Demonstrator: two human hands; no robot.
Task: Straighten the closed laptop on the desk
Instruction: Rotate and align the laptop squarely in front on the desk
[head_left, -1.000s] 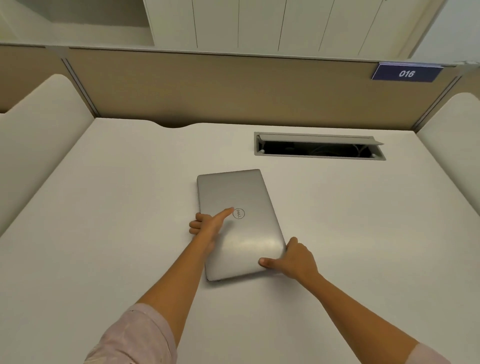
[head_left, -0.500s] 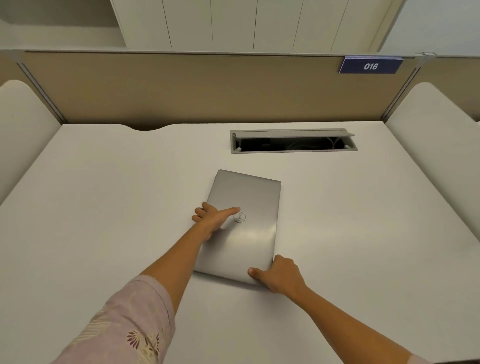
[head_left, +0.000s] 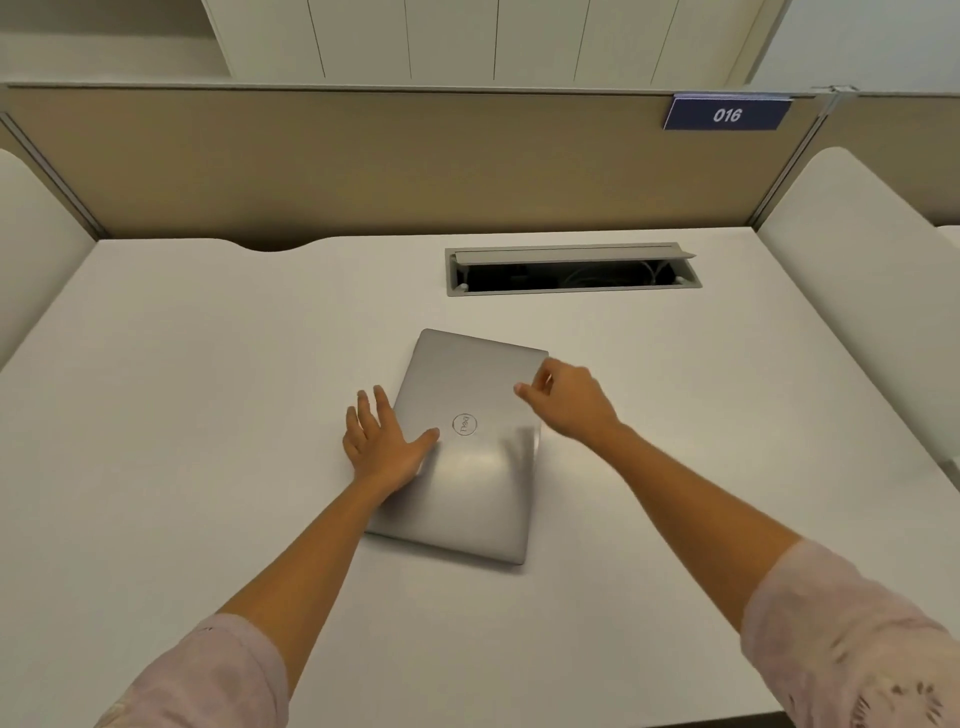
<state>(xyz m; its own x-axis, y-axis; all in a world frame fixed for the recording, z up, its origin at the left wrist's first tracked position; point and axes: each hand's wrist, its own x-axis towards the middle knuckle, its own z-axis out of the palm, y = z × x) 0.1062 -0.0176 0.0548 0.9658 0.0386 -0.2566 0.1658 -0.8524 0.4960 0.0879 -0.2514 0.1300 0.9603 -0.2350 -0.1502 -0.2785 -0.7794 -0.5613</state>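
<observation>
A closed silver laptop (head_left: 467, 467) lies flat in the middle of the white desk (head_left: 208, 364), its long side running away from me and its far end turned slightly right. My left hand (head_left: 382, 439) rests on its left edge, fingers spread flat, thumb on the lid near the round logo. My right hand (head_left: 569, 402) is at the far right corner, fingers curled over the right edge and thumb above the lid; I cannot tell whether it grips the edge or only touches it.
An open cable slot (head_left: 571, 270) with a raised flap is set into the desk behind the laptop. A tan divider (head_left: 363, 166) with a blue "016" sign (head_left: 727, 114) closes the back. White side panels (head_left: 857, 270) flank the desk.
The laptop has turned, its near end swinging left. My right hand left the near right corner and moved up to the far right corner. My left hand flattened its fingers at the left edge.
</observation>
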